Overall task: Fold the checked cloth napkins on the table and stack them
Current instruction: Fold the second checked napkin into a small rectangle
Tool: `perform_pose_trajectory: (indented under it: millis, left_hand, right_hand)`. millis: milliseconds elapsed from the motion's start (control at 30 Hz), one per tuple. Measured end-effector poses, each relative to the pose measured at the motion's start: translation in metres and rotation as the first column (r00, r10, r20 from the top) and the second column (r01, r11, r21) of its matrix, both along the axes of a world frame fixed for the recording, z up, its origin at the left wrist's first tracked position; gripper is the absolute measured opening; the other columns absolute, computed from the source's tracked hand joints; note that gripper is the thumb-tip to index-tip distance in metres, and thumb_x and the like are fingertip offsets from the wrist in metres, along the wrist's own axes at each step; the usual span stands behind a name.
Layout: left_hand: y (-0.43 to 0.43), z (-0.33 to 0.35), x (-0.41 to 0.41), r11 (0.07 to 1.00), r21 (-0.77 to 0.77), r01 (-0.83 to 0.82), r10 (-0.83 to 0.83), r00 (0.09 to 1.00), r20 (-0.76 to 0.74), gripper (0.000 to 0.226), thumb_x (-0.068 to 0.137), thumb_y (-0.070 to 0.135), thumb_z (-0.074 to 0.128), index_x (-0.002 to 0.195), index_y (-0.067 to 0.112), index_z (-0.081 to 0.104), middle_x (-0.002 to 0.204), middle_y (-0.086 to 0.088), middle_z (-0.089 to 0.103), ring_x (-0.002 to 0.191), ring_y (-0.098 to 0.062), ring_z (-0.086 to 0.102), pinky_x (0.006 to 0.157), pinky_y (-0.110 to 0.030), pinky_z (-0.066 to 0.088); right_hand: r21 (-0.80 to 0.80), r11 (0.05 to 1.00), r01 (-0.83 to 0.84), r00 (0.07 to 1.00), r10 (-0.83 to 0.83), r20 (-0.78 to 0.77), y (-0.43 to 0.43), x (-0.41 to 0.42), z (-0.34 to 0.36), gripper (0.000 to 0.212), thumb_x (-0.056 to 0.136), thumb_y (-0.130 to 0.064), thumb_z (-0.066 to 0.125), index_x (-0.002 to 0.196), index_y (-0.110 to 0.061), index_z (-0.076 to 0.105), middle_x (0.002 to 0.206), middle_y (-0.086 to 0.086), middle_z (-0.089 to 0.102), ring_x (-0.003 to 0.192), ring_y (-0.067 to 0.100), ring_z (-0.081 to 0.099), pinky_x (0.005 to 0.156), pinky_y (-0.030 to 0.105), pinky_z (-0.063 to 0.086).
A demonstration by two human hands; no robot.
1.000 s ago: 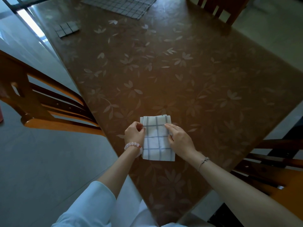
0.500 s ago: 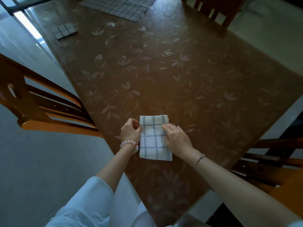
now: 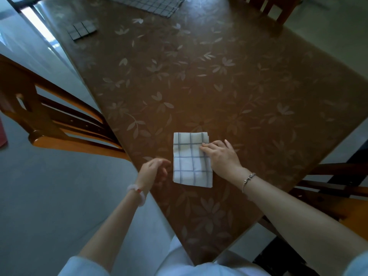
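Observation:
A white napkin with blue checks [image 3: 189, 162], folded into a narrow rectangle, lies flat near the table's close corner. My right hand [image 3: 221, 156] rests on its right edge with the fingertips pressing on the cloth. My left hand [image 3: 153, 172] hovers just left of the napkin, fingers loosely curled, holding nothing and blurred. A small folded dark checked napkin [image 3: 81, 29] lies at the far left of the table. A larger unfolded checked cloth [image 3: 147, 4] is spread at the far edge.
The brown table [image 3: 229, 86] has a leaf-patterned cover. A wooden chair [image 3: 49, 120] stands at the left side, another [image 3: 328, 192] at the right, and a third [image 3: 274, 6] at the far end.
My left hand has let go of the napkin's left edge and pulled back to the left. My right hand stays on the right edge.

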State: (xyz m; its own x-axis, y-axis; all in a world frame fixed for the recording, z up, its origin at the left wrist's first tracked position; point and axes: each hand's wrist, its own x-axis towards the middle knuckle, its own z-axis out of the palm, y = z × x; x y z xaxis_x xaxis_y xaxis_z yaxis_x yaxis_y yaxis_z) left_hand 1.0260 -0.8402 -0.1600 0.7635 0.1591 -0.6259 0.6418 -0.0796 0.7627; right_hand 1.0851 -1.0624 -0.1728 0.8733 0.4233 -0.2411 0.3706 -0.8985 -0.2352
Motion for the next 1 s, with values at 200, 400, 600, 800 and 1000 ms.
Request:
perform_pose_trajectory:
  millis: [200,400,600,800,1000]
  left_hand:
    - [0.002,0.002,-0.030,0.943,-0.320,0.094,-0.196,0.931,-0.307,0.061,0.092,0.060,0.017,0.116,0.020,0.055,0.070,-0.006,0.058,0.056,-0.015,0.053,0.051,-0.023,0.041]
    - [-0.003,0.001,-0.033,0.912,-0.395,0.111,-0.269,0.888,-0.373,0.079,0.084,0.072,0.011,0.127,0.015,0.046,0.067,-0.008,0.059,0.057,-0.016,0.058,0.046,-0.021,0.041]
    - [0.005,-0.006,-0.043,0.900,-0.435,0.031,-0.215,0.899,-0.382,0.068,0.088,0.068,0.016,0.124,0.020,0.048,0.069,-0.008,0.057,0.063,-0.018,0.058,0.043,-0.018,0.039]
    - [0.001,-0.001,-0.037,0.996,0.009,0.089,-0.087,0.992,-0.092,0.038,0.096,0.041,0.037,0.101,0.013,0.063,0.066,-0.002,0.058,0.060,-0.015,0.055,0.052,-0.027,0.045]
    - [-0.032,-0.019,-0.006,0.399,0.875,0.275,-0.784,0.597,0.170,0.048,0.090,0.038,0.028,0.122,0.016,0.057,0.117,-0.002,0.061,0.112,-0.021,0.053,0.094,-0.036,0.045]
  right_hand:
    - [0.000,1.000,0.001,1.000,-0.001,-0.020,0.000,0.000,0.002,0.052,0.091,-0.006,0.038,0.139,-0.026,0.039,0.144,-0.009,0.040,0.131,0.016,0.031,0.115,0.046,0.014]
    - [-0.018,1.000,-0.002,0.999,0.002,-0.037,0.001,0.001,0.003,0.054,0.090,-0.004,0.038,0.139,-0.028,0.039,0.143,-0.011,0.041,0.130,0.017,0.031,0.115,0.046,0.013]
    - [-0.014,1.000,0.006,1.000,-0.006,-0.028,-0.001,0.000,0.002,0.054,0.090,-0.004,0.036,0.139,-0.028,0.038,0.144,-0.012,0.040,0.131,0.016,0.030,0.115,0.046,0.013]
    - [-0.012,1.000,-0.004,1.000,0.004,-0.006,-0.002,-0.002,-0.004,0.057,0.089,-0.004,0.038,0.141,-0.027,0.035,0.147,-0.012,0.035,0.132,0.017,0.027,0.115,0.047,0.012]
    - [0.003,1.000,0.007,0.999,-0.007,0.032,0.001,-0.006,-0.009,0.053,0.091,-0.009,0.039,0.141,-0.024,0.035,0.146,-0.008,0.035,0.134,0.017,0.026,0.114,0.047,0.014]
